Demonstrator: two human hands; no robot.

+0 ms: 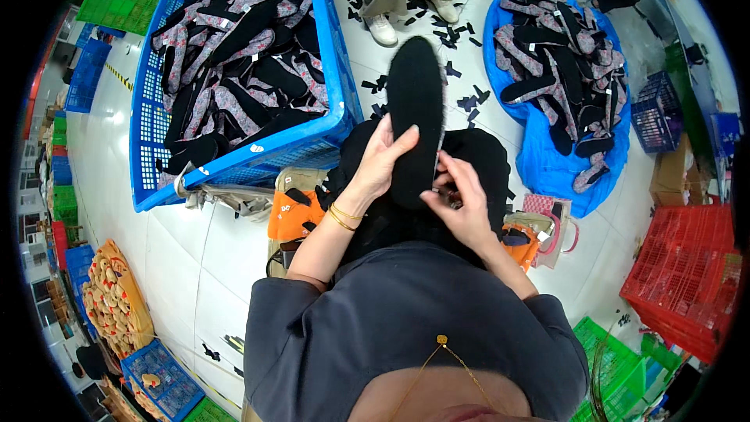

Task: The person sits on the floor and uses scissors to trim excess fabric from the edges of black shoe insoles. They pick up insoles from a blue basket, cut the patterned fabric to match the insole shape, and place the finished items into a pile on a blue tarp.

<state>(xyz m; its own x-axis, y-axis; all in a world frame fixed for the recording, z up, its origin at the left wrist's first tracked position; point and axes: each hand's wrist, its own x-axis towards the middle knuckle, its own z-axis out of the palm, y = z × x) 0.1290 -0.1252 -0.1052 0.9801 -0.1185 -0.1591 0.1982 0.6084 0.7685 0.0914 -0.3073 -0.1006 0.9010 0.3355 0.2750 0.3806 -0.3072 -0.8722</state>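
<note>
Head view: blue crate (332, 47) (brimful) holds patterned insoles (234, 55).

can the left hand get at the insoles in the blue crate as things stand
Probably not freely: the left hand is holding the black insole. The blue crate sits open-topped close on its left, nothing between.

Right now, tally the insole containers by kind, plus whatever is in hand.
Blue crate of insoles: 1
Blue sack of insoles: 1
Black insole held by left hand and right hand: 1
Total: 3
</note>
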